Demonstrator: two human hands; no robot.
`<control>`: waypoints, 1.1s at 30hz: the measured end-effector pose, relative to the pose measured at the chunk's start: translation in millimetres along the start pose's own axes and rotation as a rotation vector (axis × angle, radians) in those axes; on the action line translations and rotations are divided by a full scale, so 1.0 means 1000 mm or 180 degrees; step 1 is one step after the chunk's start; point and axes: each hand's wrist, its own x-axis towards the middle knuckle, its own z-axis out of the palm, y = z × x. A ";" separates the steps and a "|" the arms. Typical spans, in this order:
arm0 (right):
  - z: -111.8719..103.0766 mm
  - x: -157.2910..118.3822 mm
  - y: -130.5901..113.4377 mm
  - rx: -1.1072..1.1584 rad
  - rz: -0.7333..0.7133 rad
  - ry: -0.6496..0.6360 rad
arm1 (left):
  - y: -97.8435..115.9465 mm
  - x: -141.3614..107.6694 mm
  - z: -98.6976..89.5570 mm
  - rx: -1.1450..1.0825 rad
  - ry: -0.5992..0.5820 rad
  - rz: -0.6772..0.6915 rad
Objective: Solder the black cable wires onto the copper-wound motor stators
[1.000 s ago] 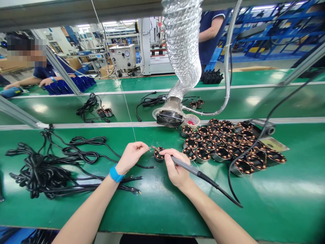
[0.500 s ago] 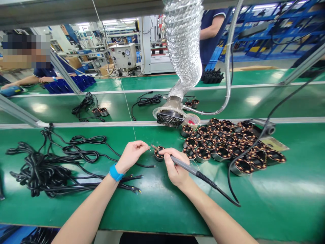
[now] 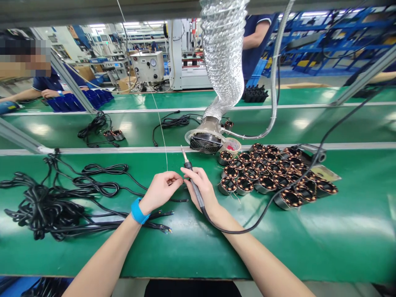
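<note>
My right hand (image 3: 202, 192) is wrapped round a soldering iron (image 3: 196, 192), whose metal tip points up and away from me. My left hand (image 3: 162, 189), with a blue band at the wrist, pinches with thumb and forefinger close to the right fingertips. What the pinch holds is too small to make out. A thin strand of solder wire (image 3: 163, 140) hangs down just behind the left hand. Black cables (image 3: 168, 230) with bared coloured wire ends lie below and left of that hand. Several motor stators (image 3: 244, 185) with copper windings stand to the right.
A silver exhaust duct (image 3: 221, 53) ends in a fan hood (image 3: 206, 142) above the bench (image 3: 192, 251). The iron's cord loops across my right forearm. A tape roll (image 3: 231, 145) lies behind the stators. Coiled cables (image 3: 46, 206) fill the left side. Co-workers stand beyond.
My right hand has turned the soldering iron from pointing left at the left fingertips to pointing upward. Its fingers have closed in beside the left hand. The single stator there is now hidden.
</note>
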 end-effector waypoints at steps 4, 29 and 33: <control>0.003 -0.003 0.002 0.0048 -0.0046 -0.0004 | 0.002 -0.002 -0.001 0.0234 0.0024 0.0147; -0.001 -0.001 0.000 0.0468 0.0462 0.0046 | -0.009 0.007 0.000 -0.0556 0.0130 -0.0773; 0.000 0.001 -0.003 0.0537 0.0668 0.0124 | -0.008 0.007 0.000 -0.0548 0.0134 -0.0757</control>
